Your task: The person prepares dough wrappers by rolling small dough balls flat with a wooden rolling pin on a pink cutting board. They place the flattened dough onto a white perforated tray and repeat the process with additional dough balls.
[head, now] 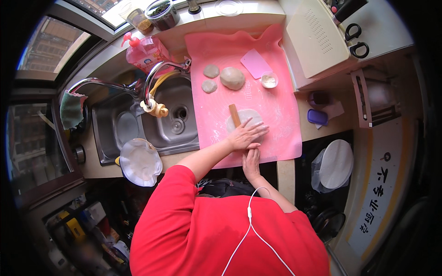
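A wooden rolling pin (234, 115) lies across a flattened round of dough (252, 115) on a pink silicone baking mat (214, 127). My left hand (247, 135) presses over the pin, fingers spread across the dough. Just nearer my body, my right hand (251, 164) rests at the near end of the pin; that end is hidden under both hands. Farther up the mat sit a large dough ball (232, 78) and two small dough discs, one (211, 71) above the other (209, 86). A small cup of white powder (269, 80) touches a pink dough scraper (256, 63).
Left of the mat is a double steel sink (165, 127) with a chrome faucet (149, 82) and a pink pump bottle (146, 53). A plastic-covered bowl (141, 162) stands at the counter's front edge. Rightward are a knife block (316, 38), a purple case (317, 117) and a white disc (336, 164).
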### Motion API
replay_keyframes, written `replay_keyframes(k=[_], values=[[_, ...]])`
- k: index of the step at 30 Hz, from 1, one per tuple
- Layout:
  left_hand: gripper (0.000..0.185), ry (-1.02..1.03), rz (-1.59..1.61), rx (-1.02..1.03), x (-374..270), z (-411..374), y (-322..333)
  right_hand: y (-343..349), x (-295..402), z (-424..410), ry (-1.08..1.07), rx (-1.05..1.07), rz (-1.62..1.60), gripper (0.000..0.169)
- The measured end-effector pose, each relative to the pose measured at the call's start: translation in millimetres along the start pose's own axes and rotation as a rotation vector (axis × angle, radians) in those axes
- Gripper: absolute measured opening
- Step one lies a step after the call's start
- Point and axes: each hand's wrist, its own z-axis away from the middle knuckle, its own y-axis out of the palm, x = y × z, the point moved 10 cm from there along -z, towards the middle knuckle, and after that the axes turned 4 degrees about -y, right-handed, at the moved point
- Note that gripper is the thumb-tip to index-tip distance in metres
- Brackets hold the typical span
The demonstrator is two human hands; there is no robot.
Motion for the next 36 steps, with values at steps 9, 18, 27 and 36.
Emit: replay_keyframes(k=[9, 18, 27, 36], values=[[0.075, -0.155, -0.032, 0.147, 32, 98, -27, 10, 41, -6, -0.141, 0.082, -0.09, 0.057], [0.076, -0.157, -0.126, 0.111, 36, 76, -20, -7, 12, -4, -0.06, 0.015, -0.037, 0.059], [0.082, -0.096, -0.079, 0.008, 7, -51, 6, -50, -39, -15, 0.052, -0.132, 0.181, 0.064], [0.078, -0.202, -0.11, -0.053, 20, -14, -18, -62, -42, -17, -0.029, -0.107, 0.06, 0.052]])
